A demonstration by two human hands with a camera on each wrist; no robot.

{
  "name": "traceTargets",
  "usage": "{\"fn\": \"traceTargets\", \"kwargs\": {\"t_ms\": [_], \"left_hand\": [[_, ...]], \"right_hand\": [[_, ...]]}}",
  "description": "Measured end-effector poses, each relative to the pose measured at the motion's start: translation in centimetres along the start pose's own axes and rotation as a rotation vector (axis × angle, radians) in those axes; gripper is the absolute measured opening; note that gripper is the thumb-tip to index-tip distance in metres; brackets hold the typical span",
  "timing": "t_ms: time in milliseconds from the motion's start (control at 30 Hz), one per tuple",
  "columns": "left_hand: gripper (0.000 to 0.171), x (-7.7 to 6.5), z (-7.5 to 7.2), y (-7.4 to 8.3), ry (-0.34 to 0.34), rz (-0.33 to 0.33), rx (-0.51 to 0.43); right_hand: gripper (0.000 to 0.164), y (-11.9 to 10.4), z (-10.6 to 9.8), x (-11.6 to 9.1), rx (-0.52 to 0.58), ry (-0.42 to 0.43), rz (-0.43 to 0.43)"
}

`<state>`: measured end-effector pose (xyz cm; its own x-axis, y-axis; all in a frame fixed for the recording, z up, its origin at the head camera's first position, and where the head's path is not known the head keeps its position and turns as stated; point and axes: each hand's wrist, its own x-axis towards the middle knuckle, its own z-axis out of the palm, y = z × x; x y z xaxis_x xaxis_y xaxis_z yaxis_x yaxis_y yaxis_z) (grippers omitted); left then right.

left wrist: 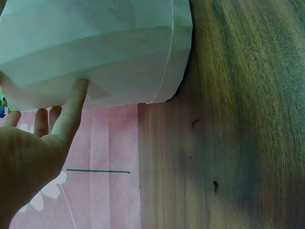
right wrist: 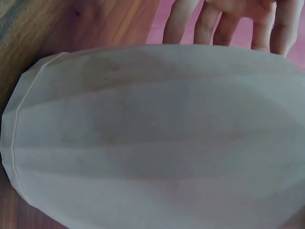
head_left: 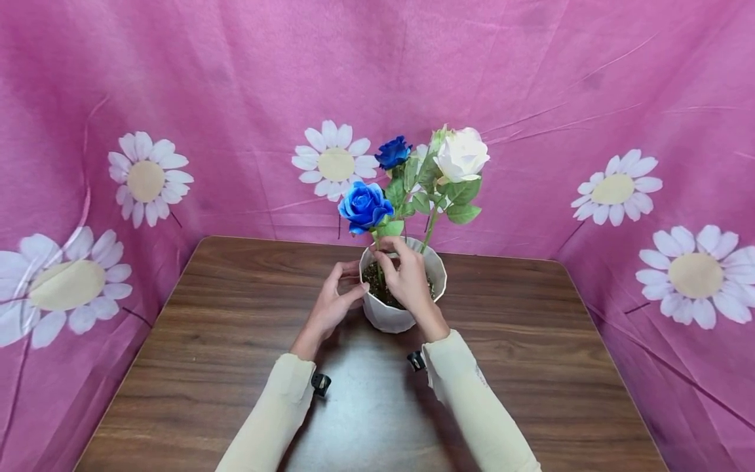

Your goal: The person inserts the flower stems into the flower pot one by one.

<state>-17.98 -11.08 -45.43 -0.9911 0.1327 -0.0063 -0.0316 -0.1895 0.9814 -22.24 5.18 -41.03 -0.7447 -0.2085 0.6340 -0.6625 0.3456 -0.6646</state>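
A white faceted flower pot [head_left: 389, 318] holding dark soil stands on the table. My right hand [head_left: 408, 278] reaches over it and pinches the green stem of the front blue rose [head_left: 366, 207] between thumb and fingers. At the pot's left side, my left hand [head_left: 333, 301] touches the wall with spread, fairly straight fingers, its thumb near the rim. In the left wrist view one fingertip presses the pot wall [left wrist: 128, 78]. The right wrist view is mostly pot [right wrist: 157, 138], with the left hand's fingers [right wrist: 205, 24] along the far side; the right hand is out of that view.
Behind the front bloom rise a darker blue rose [head_left: 393, 152] and a white rose [head_left: 463, 155] with green leaves. The wooden table [head_left: 531, 367] ends at a pink curtain [head_left: 248, 65] printed with large daisies. Small dark crumbs [left wrist: 215, 186] lie on the wood.
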Motion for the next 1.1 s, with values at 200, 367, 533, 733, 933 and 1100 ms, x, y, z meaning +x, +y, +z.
{"fn": "traceTargets", "kwargs": {"t_ms": [200,367,533,733,933,1100], "left_hand": [[0.051,-0.22,-0.03,0.02,0.000,-0.011,0.007],[0.052,-0.40,-0.13,-0.18,0.016,-0.027,0.014],[0.053,-0.30,0.07,-0.11,0.013,-0.019,0.005],[0.053,-0.22,0.03,0.12,0.015,-0.016,0.006],[0.052,-0.20,0.08,0.00,0.011,-0.003,0.014],[0.051,-0.27,0.18,-0.06,0.014,-0.001,0.021]], "right_hand": [[0.011,0.51,-0.15,-0.22,-0.038,-0.002,0.013],[0.010,0.78,0.01,-0.42,-0.085,-0.008,0.011],[0.010,0.78,-0.07,-0.33,-0.113,0.002,0.012],[0.011,0.68,-0.06,-0.26,-0.127,0.000,0.025],[0.011,0.51,-0.06,-0.27,-0.124,-0.001,0.035],[0.010,0.35,-0.12,-0.38,-0.136,-0.013,0.039]]}}
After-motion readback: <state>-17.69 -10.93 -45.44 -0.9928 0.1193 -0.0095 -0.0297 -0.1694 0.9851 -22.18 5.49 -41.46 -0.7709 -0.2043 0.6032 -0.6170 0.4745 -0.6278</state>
